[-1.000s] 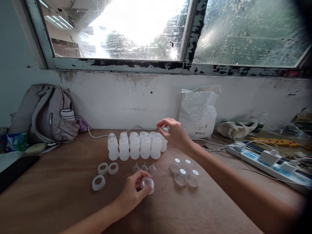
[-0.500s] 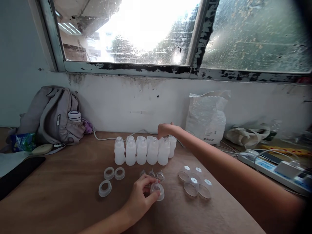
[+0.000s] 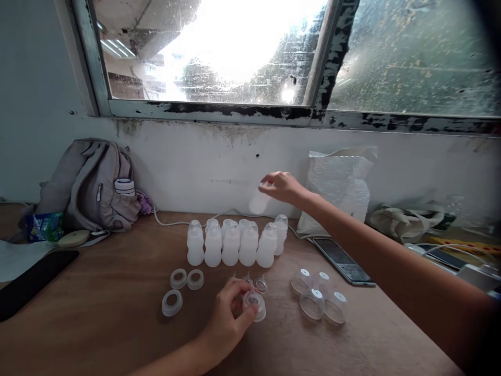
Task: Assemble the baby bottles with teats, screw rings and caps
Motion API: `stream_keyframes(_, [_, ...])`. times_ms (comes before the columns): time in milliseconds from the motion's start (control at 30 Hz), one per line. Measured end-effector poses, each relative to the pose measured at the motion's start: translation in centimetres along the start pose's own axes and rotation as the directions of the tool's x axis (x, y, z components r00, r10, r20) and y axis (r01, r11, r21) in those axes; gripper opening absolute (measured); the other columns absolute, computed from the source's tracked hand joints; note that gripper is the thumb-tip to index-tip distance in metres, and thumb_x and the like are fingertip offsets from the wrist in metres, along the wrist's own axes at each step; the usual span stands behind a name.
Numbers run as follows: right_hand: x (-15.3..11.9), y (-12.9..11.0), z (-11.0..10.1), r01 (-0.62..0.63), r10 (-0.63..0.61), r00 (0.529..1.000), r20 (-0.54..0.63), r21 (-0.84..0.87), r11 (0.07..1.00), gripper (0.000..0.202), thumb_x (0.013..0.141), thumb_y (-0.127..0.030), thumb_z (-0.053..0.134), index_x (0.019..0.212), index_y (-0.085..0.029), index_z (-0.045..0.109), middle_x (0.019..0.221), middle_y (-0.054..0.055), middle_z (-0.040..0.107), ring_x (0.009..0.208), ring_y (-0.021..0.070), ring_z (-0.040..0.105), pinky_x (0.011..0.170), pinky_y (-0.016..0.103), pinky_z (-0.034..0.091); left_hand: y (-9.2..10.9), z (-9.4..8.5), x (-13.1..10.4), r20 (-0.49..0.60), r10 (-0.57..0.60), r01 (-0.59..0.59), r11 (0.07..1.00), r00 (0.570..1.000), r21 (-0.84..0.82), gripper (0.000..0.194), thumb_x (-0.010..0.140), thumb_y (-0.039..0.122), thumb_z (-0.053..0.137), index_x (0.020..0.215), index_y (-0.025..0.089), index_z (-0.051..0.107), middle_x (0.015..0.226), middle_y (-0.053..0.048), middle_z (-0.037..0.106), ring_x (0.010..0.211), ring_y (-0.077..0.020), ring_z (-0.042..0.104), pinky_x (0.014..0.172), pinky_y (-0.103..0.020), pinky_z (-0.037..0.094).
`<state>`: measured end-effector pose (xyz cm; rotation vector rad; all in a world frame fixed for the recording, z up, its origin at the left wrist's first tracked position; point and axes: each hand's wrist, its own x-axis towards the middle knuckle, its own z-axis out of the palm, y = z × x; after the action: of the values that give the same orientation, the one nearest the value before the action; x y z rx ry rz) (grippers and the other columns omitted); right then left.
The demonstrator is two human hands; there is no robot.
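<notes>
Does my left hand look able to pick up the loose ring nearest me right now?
Probably not without letting go first: the left hand is pinching a translucent collar piece, though nothing visible blocks its way to the nearest loose ring.

The raised bottle [image 3: 258, 202] is blurred, the window [image 3: 250, 109] cut off above.

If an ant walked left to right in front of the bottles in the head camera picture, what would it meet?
Three whitish rings, the left hand, the clear piece it holds, four clear caps.
</notes>
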<state>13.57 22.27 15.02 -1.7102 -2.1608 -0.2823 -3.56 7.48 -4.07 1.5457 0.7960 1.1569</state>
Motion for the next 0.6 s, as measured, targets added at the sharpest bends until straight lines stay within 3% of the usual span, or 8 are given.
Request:
stream_keyframes(100, [-2.8, -0.5, -2.6, 0.119, -0.069, 0.922, -0.38, 0.108, 0.987, 0.031, 0.078, -0.033, 0.05, 0.098, -0.013, 0.062, 0.09, 0.009, 0.063, 0.07, 0.017, 0.057, 0.063, 0.029, 0.043, 0.4, -0.3, 0.1, -0.086, 0.023, -0.03, 0.996, 0.996, -0.08, 0.018, 0.078, 0.027, 0.05, 0.092, 0.017, 0.054, 0.09, -0.004, 0.053, 0.082, -0.0154, 0.051, 0.07, -0.023, 0.042])
stream_keyframes(200, [-7.3, -1.4, -3.3, 0.219, -0.082, 0.847, -0.524, 0.205, 0.954, 0.028, 0.077, -0.034, 0.052, 0.099, -0.018, 0.06, 0.086, 0.007, 0.062, 0.067, 0.0156, 0.056, 0.059, 0.029, 0.045, 1.4, -0.9, 0.4, -0.245, 0.039, -0.072, 0.989, 0.969, -0.128, 0.019, 0.08, 0.03, 0.043, 0.091, 0.018, 0.053, 0.083, -0.002, 0.052, 0.077, -0.0143, 0.049, 0.067, -0.022, 0.04])
stream_keyframes(300, [-12.3, -2.4, -1.4, 0.342, -0.161, 0.855, -0.494, 0.303, 0.889, 0.03, 0.076, -0.033, 0.055, 0.103, -0.02, 0.054, 0.083, 0.006, 0.062, 0.068, 0.0166, 0.057, 0.057, 0.029, 0.046, 3.0, -1.6, 0.8, -0.373, 0.074, -0.125, 0.986, 0.925, -0.114, 0.019, 0.081, 0.028, 0.038, 0.091, 0.02, 0.052, 0.085, -0.001, 0.051, 0.077, -0.0141, 0.047, 0.067, -0.021, 0.039])
stream_keyframes(400, [-16.2, -3.3, 1.9, 0.32, -0.157, 0.911, -0.38, 0.414, 0.852, 0.032, 0.073, -0.031, 0.06, 0.102, -0.021, 0.052, 0.083, 0.006, 0.062, 0.07, 0.0168, 0.057, 0.06, 0.028, 0.047, 4.7, -1.5, 0.7, -0.411, 0.101, -0.151, 0.984, 0.906, -0.09, 0.02, 0.081, 0.027, 0.037, 0.093, 0.021, 0.051, 0.09, -0.001, 0.051, 0.081, -0.0152, 0.048, 0.069, -0.021, 0.039])
stream_keyframes(500, [-18.3, -4.0, 4.8, 0.274, -0.181, 0.958, -0.22, 0.532, 0.801, 0.034, 0.071, -0.029, 0.061, 0.103, -0.021, 0.051, 0.082, 0.004, 0.062, 0.07, 0.0156, 0.058, 0.061, 0.026, 0.048, 5.8, -0.6, 0.0, -0.326, 0.078, -0.104, 0.993, 0.942, -0.063, 0.02, 0.084, 0.029, 0.037, 0.097, 0.02, 0.049, 0.089, -0.002, 0.051, 0.082, -0.0158, 0.049, 0.071, -0.023, 0.04])
stream_keyframes(600, [-19.0, -4.4, 6.4, 0.23, -0.199, 0.972, -0.122, 0.644, 0.73, 0.03, 0.072, -0.027, 0.061, 0.1, -0.02, 0.051, 0.083, 0.003, 0.062, 0.071, 0.0146, 0.057, 0.064, 0.024, 0.047, 6.0, 0.2, -0.5, -0.169, 0.061, -0.07, 0.996, 0.984, -0.047, 0.021, 0.087, 0.032, 0.037, 0.103, 0.021, 0.046, 0.091, -0.003, 0.054, 0.084, -0.0161, 0.052, 0.074, -0.025, 0.041])
